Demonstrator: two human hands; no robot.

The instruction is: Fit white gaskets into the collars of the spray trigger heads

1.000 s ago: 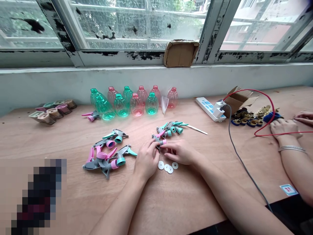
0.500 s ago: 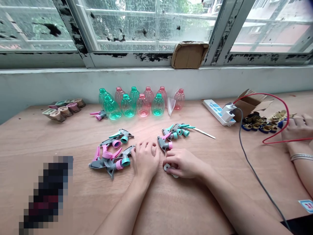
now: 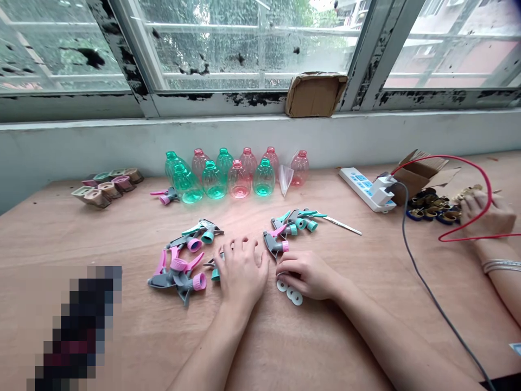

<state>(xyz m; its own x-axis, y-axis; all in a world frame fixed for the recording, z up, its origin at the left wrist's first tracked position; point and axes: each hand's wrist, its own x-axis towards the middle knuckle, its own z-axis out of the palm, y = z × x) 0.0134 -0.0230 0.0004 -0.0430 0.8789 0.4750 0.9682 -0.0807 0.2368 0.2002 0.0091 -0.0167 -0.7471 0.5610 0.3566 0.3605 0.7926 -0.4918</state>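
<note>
My left hand (image 3: 241, 274) lies palm down over a grey spray trigger head (image 3: 215, 273) with a teal collar. Its fingers bend over the head and hide most of it. To its left is a cluster of grey and pink trigger heads (image 3: 179, 274). My right hand (image 3: 307, 274) is closed, thumb and fingertips together on a white washer (image 3: 281, 285) that is partly covered. Several more white washers (image 3: 297, 298) lie flat just below those fingers. Beyond the right hand, a grey and pink trigger head (image 3: 277, 244) rests beside several teal ones (image 3: 301, 222).
Green bottles (image 3: 214, 182) and pink bottles (image 3: 239, 182) stand along the wall. A power strip (image 3: 366, 190) with a grey cable (image 3: 427, 296) and red cord (image 3: 486, 179) is at right. Another person's hand (image 3: 486, 214) works beside gold and blue parts (image 3: 427, 206).
The teal-collared trigger head has shifted right and turned, now under my left hand. My right fingers have moved slightly up, uncovering more washers. The other person's hand has moved left.
</note>
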